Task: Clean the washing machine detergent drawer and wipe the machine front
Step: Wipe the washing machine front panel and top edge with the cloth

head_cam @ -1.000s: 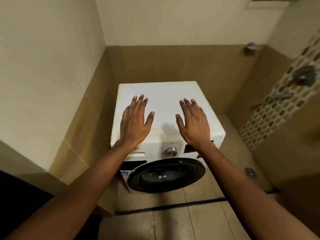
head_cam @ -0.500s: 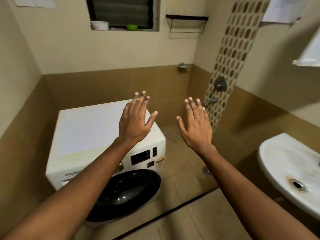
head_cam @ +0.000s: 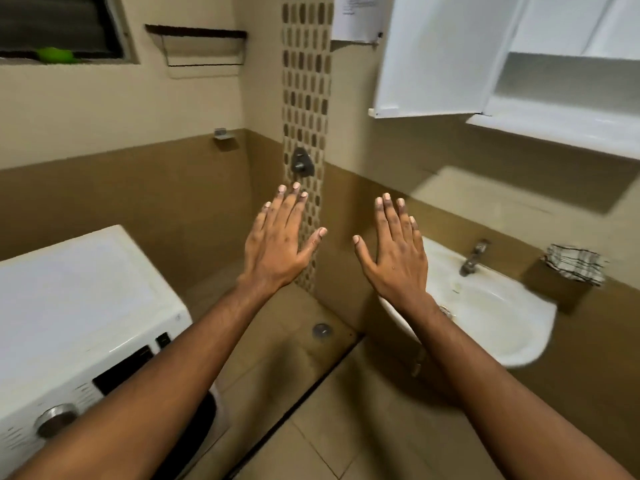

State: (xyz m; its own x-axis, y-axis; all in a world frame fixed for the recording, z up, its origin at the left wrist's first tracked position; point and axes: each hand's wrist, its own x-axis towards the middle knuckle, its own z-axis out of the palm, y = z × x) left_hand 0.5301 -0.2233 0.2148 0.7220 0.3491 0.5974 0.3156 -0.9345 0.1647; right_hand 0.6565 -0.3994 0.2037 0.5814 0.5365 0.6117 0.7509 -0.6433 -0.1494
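1. White front-loading washing machine (head_cam: 79, 306): risk is that I face away, so a blind reach back could knock its panel. It lies low left, under my left forearm, nearer me than left grip (head_cam: 277, 244) and right grip (head_cam: 394, 258); drawer not visible.
2. White ceramic basin (head_cam: 502, 317): just beyond right grip.
3. Both grips: flat, fingers spread, empty.
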